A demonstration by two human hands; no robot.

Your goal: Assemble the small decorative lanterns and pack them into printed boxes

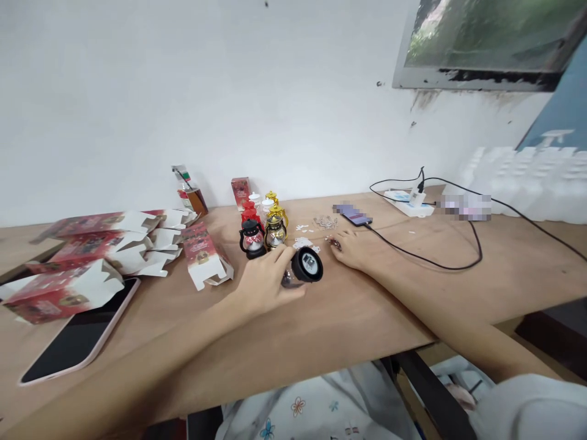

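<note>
Flower-print clothing (316, 403) nearest the camera; black-based lantern (306, 265) gripped in left hand

Left hand (266, 278): thumb and fingers clamped around the lantern's body, base tipped up toward the camera, held over the near middle of the table (302, 348). Right hand (353, 249) is low at the tabletop, fingers curled by some small dark bits (335, 244); can't tell if they're pinching any.

Around it: lantern cluster (263, 223) (black, red, white, gold) just beyond the left hand. White pieces (305, 243) right behind the held base, a pile of small metal parts (326, 222) past those. Red carton (206, 253) lies left of the lanterns; more opened cartons (132, 235) crowd the left side, one overlapping the pink-edged phone (82, 336). Second phone (355, 215) sits beyond the right hand, its black cable (426, 264) looping across the right side near that forearm.

Hard to see: left hand hides most of the lantern's body. Rear lanterns are partly blocked by the front ones. Item by the power strip (410, 205) is pixelated. White stack at far right (541, 177) is smeared, possibly bottles.
</note>
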